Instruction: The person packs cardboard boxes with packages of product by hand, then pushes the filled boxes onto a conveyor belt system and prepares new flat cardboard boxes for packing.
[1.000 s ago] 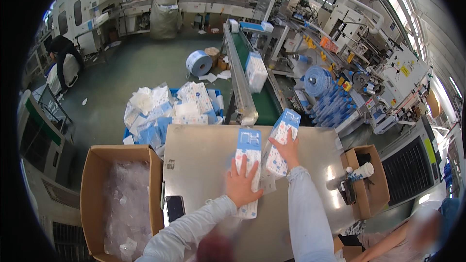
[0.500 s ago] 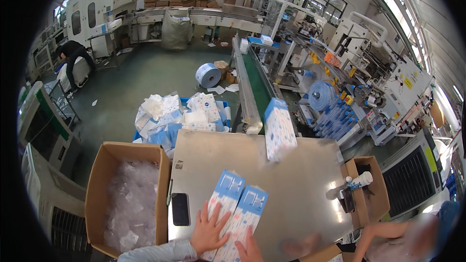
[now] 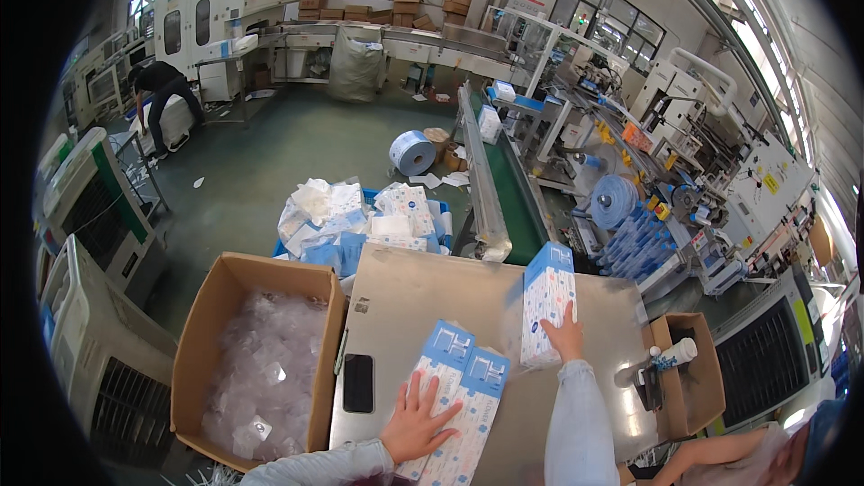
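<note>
Right hand (image 3: 564,340), grip spread, had shifted from two blue-and-white boxy wrapped packs (image 3: 477,407) to a third pack (image 3: 546,292) on the silver metal tabletop (image 3: 396,319), so all three lay under hand, left hand (image 3: 417,427) splayed across the pair.

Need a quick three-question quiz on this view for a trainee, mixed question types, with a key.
1. Multiple choice: What is the left hand resting on?
A) a black phone
B) two side-by-side packs
C) a cardboard box

2. True or false: The right hand is on the same packs as the left hand.

3. Fill in the blank: The conveyor belt beyond the metal table is ____ in colour.

Key:
1. B
2. False; the right hand touches a separate pack.
3. Green
</note>
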Tool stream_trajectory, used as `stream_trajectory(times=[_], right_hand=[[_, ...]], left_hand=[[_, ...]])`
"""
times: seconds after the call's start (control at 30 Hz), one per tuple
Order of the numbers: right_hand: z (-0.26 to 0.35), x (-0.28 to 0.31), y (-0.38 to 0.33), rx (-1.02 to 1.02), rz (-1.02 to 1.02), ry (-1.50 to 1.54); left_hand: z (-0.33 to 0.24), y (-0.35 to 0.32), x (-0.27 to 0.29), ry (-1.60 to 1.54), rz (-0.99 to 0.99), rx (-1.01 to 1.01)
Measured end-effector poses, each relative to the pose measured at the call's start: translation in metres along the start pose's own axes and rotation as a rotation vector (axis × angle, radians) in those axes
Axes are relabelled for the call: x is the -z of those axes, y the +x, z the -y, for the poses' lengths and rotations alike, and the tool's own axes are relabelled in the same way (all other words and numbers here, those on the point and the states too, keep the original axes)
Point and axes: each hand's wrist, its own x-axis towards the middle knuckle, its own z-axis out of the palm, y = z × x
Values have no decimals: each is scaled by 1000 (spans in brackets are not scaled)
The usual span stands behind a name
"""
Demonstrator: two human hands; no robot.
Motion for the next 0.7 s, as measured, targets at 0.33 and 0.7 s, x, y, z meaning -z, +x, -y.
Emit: stream_trajectory(times=[0.33, 0.7], right_hand=[[-26, 7, -316, 200, 72, -117], [-88, -24, -399, -453, 273, 1189]], left_hand=[[5, 9, 1, -148, -45, 203], [-6, 13, 7, -1058, 375, 399]])
